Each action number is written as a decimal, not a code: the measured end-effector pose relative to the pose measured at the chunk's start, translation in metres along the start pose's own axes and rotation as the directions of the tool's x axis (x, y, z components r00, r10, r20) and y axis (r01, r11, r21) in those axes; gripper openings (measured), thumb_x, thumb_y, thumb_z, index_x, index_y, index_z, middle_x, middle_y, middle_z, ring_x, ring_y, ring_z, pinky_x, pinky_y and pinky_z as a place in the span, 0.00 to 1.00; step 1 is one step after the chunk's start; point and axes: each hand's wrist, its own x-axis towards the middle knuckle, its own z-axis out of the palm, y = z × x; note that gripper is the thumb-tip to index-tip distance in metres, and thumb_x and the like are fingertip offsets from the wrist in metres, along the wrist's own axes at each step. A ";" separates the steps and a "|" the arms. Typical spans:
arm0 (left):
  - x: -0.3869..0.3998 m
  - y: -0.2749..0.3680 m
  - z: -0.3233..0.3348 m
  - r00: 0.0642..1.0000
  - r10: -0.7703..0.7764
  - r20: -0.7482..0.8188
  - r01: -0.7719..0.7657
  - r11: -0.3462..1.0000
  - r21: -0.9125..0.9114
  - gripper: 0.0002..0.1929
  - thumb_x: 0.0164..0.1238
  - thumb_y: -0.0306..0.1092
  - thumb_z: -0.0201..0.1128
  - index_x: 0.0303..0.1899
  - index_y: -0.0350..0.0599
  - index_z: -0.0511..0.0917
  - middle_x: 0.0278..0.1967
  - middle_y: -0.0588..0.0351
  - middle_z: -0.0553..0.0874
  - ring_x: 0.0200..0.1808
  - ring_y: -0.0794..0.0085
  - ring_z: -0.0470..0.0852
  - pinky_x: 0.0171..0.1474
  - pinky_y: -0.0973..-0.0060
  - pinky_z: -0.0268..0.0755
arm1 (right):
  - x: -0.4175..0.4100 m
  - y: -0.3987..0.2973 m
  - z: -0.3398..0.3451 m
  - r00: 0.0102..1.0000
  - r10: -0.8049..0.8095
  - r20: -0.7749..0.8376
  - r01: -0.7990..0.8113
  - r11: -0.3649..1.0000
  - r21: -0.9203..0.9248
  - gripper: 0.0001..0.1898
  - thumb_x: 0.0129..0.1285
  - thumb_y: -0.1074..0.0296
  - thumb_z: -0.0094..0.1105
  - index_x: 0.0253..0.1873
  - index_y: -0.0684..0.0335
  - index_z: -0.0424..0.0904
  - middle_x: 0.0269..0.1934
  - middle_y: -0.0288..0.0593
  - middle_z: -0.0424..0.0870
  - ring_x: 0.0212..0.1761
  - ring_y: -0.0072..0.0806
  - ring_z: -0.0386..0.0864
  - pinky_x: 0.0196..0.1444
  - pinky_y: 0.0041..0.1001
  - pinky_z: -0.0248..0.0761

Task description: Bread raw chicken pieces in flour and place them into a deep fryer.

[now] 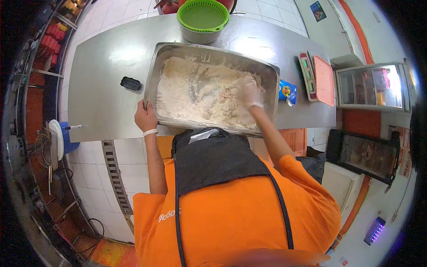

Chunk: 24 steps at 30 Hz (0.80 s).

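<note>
A deep rectangular stainless steel pan [213, 49] lies in front of me, tilted slightly on the table. Flour [183, 90] covers most of its bottom, with lumpy pieces coated in it at the right side. With a white band at its wrist, my left hand [145, 116] grips the pan's left rim near the front corner. My right hand [249, 93], in a clear plastic glove, is down in the flour at the pan's right. It is blurred, and its fingers and anything in them cannot be made out.
The pan stands on a steel table [103, 76]. Behind it is a green strainer [202, 16] set in a pale tub [200, 36]. A black plastic tray [130, 83] lies left. Rightward are a blue packet [287, 92], a scale [308, 76] and a pink tray [323, 80].
</note>
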 end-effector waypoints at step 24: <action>-0.003 -0.009 0.001 0.998 -0.060 0.006 0.059 0.997 0.044 0.14 0.66 0.39 0.60 0.46 0.40 0.80 0.35 0.42 0.86 0.37 0.48 0.85 0.41 0.60 0.75 | 0.048 0.091 0.067 0.995 -0.101 -0.027 0.093 0.973 -0.213 0.20 0.56 0.65 0.58 0.55 0.59 0.77 0.60 0.47 0.75 0.60 0.51 0.73 0.59 0.39 0.71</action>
